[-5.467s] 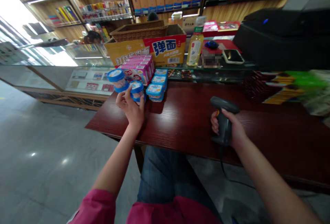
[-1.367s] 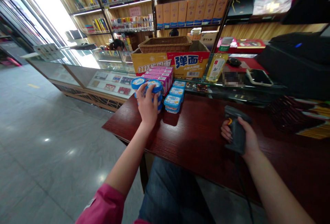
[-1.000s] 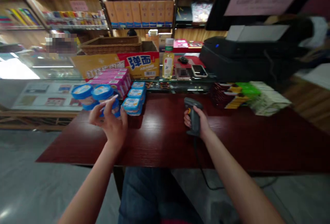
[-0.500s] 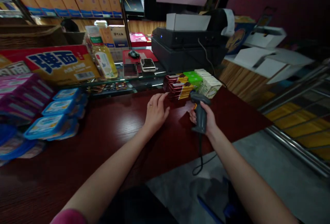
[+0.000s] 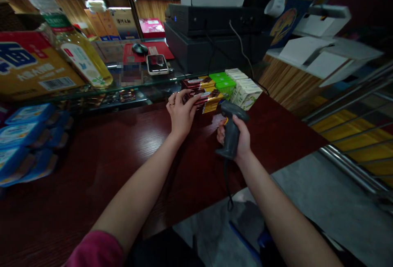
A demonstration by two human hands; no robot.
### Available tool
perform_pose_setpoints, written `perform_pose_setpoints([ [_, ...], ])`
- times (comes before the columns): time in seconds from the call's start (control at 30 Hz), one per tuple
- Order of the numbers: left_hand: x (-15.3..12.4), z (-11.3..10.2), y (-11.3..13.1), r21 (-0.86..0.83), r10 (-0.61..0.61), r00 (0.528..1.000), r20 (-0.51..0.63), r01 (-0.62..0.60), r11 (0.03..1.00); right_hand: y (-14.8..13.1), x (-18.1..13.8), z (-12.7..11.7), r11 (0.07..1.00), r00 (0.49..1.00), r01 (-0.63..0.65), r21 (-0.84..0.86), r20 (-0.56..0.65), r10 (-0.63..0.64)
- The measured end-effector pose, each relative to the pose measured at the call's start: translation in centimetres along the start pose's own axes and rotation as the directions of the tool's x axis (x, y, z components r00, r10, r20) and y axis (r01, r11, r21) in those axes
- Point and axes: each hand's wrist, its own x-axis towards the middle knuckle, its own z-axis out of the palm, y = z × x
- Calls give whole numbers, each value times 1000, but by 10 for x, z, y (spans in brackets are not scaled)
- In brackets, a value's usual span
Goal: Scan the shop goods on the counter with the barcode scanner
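In the head view my right hand [image 5: 243,139] is closed around the handle of a dark grey barcode scanner [image 5: 231,136], its head tilted toward the packets. The scanner's cord hangs past the counter edge. My left hand [image 5: 180,116] has its thumb and fingers on the left end of the nearer brown-and-yellow snack packets [image 5: 211,101], which look like chocolate bars. Part of that stack is hidden behind the fingers. Beside it lie green packs [image 5: 223,82] and pale green-and-white boxes [image 5: 245,91].
The dark red counter [image 5: 123,156] carries blue-lidded tubs [image 5: 21,132] at left. A glass shelf behind holds a bottle of yellow liquid [image 5: 84,60], a phone [image 5: 157,64] and a mouse [image 5: 139,48]. A black machine [image 5: 215,23] stands behind the packets; a metal rack [image 5: 353,168] is at right.
My left hand has moved forward from bare counter onto the snack packets. My right hand still holds the scanner, now close to the packets' front right corner. The camera view has shifted.
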Motion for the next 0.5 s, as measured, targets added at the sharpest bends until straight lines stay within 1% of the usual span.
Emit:
perform_pose_setpoints([
  [0.07, -4, -7, -1, -23, -4, 999, -32, 4, 1000, -2, -3, 0, 1000, 1000, 3, -17, 7, -3],
  [0.17, -11, -25, -7, -79, -36, 994, -105, 27, 997, -4, -12, 1, 1000, 998, 9, 2, 69, -10],
  [0.23, -20, -45, -15, -168, -80, 985, -155, 53, 984, -4, -21, 3, 1000, 992, -5, 11, 130, 4],
  [0.3, -33, -70, -29, -296, -149, 975, -167, 95, 951, 0, -31, 8, 999, 981, -43, -3, 192, 42],
  [0.37, -48, -97, -45, -421, -275, 956, -102, 209, 883, 8, -38, 19, 995, 961, -97, -34, 258, 102],
  [0.4, -56, -112, -54, -475, -357, 933, -40, 297, 828, 14, -41, 26, 991, 947, -125, -46, 291, 133],
  [0.47, -73, -140, -72, -575, -507, 856, 98, 465, 674, 29, -45, 45, 982, 915, -179, -61, 356, 189],
  [0.5, -80, -154, -80, -621, -553, 817, 165, 521, 586, 37, -46, 57, 977, 898, -203, -65, 385, 212],
])
